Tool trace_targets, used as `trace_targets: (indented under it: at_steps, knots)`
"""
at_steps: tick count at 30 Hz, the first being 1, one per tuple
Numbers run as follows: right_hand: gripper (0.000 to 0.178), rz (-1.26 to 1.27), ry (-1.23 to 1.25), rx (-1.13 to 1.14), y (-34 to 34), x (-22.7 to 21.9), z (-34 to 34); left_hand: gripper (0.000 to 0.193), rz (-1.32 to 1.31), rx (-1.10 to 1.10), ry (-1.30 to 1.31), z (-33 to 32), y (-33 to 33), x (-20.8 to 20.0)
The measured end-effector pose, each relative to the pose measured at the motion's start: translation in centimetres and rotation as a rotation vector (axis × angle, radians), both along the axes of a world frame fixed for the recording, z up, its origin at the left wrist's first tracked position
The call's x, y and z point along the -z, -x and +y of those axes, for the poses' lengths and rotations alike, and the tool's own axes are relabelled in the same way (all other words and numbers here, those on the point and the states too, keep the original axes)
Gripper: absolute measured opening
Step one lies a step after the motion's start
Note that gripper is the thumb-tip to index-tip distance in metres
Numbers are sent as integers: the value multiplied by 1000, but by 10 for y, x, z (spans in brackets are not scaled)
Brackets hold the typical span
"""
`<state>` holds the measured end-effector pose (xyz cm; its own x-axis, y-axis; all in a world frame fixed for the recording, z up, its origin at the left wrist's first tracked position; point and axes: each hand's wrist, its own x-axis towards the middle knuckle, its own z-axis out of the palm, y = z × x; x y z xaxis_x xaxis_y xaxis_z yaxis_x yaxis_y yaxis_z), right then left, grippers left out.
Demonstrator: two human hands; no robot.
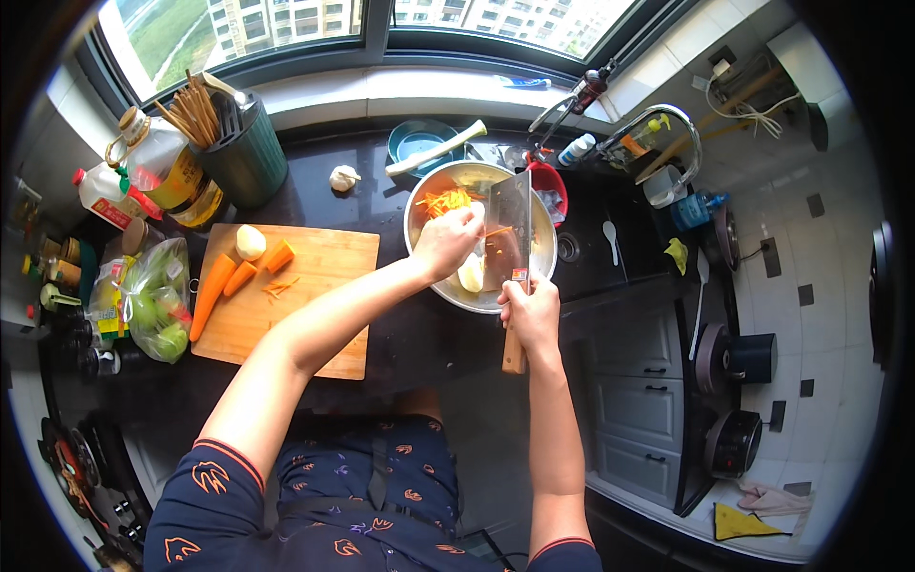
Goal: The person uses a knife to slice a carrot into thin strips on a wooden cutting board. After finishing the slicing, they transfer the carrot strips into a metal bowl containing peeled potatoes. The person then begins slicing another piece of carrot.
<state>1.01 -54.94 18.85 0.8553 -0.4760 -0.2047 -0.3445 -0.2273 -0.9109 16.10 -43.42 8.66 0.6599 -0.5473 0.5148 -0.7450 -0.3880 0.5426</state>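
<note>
My right hand point(532, 310) grips the wooden handle of a cleaver point(509, 224), its broad blade over the metal bowl point(416, 250). My left hand point(450, 240) is at the bowl beside the blade, fingers curled together; whatever they pinch is hidden. Orange carrot shreds point(445, 201) lie in the far left part of the bowl. A pale, smooth piece point(471, 275), perhaps peeled potato, shows below my left fingers. To the left, the wooden cutting board point(329, 262) bears a long carrot point(212, 297), shorter carrot pieces point(280, 255), a few shreds and a pale round vegetable point(251, 242).
A garlic bulb point(344, 178) lies behind the board. Behind the bowl, a leek-like stalk point(438, 150) rests across a teal basin point(405, 141). Left stand a knife block point(250, 157), an oil bottle point(172, 176) and bagged green vegetables point(162, 305). A faucet point(691, 143) rises at right.
</note>
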Motion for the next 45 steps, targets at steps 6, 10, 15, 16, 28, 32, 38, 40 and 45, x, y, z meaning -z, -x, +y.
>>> trace_targets:
  at_steps: [6,10,15,16,28,32,38,40,45]
  knots:
    - [13,14,-25,-2,4,2,9,13,148,29,187,-8,20,-38]
    - [14,23,-8,-39,6,-6,17,12,180,-84,125,-4,8,-18]
    - [13,11,8,-13,8,-4,13,21,193,-236,-21,6,2,10]
    - [13,14,8,-1,9,-4,12,21,188,-180,56,5,7,4]
    - [13,-21,-3,7,12,-1,7,19,209,-37,-44,18,13,4]
    - [13,-12,-5,17,13,3,4,18,107,0,168,8,23,-28]
    - [12,-14,-25,-20,11,-2,12,21,207,-52,90,2,8,-11]
    - [11,-9,-34,-2,13,0,8,21,245,-69,-216,14,-2,-4]
    - [10,-8,-44,9,14,6,5,21,126,-39,48,9,10,-17]
